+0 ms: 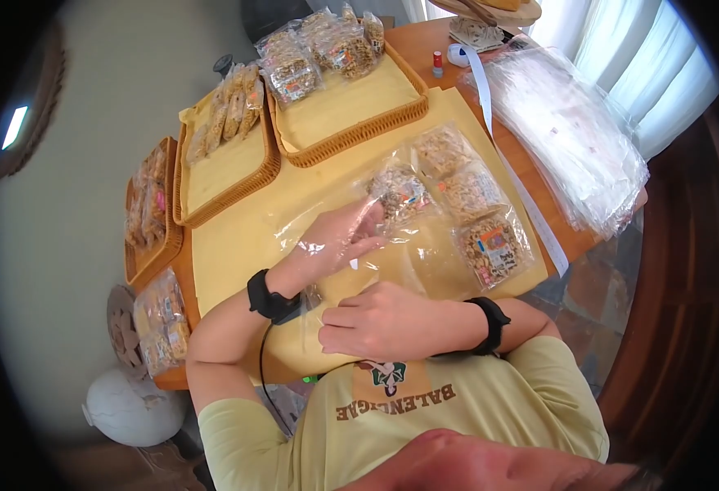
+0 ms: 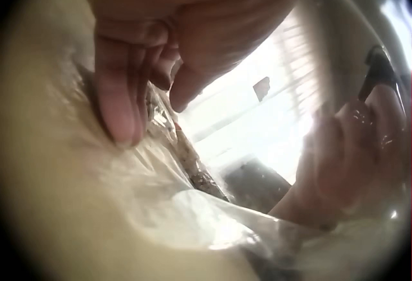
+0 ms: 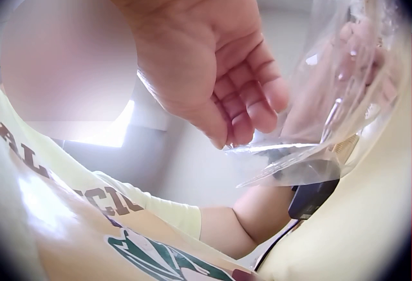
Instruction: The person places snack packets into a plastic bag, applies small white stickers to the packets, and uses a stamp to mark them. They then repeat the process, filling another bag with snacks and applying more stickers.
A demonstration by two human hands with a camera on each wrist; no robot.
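Observation:
My left hand (image 1: 331, 237) is inside a large clear plastic bag (image 1: 376, 274), its fingertips right at the near edge of a clear-wrapped nut snack pack (image 1: 400, 195). In the left wrist view, that pack's edge (image 2: 193, 165) shows beneath the fingers (image 2: 119, 107), with the thumb apart from them. Three more snack packs, the nearest a dark nutty one (image 1: 494, 245), lie to the right under clear film. My right hand (image 1: 392, 319), near my chest, pinches the bag's open edge; the right wrist view shows the film (image 3: 277, 155) at its fingertips.
Wicker trays (image 1: 351, 143) lined with yellow paper hold wrapped snacks along the back and left. A stack of clear bags (image 1: 560, 131) lies at the right beside a white tape strip (image 1: 511, 180). A wrapped pack (image 1: 161, 323) sits at the left table edge.

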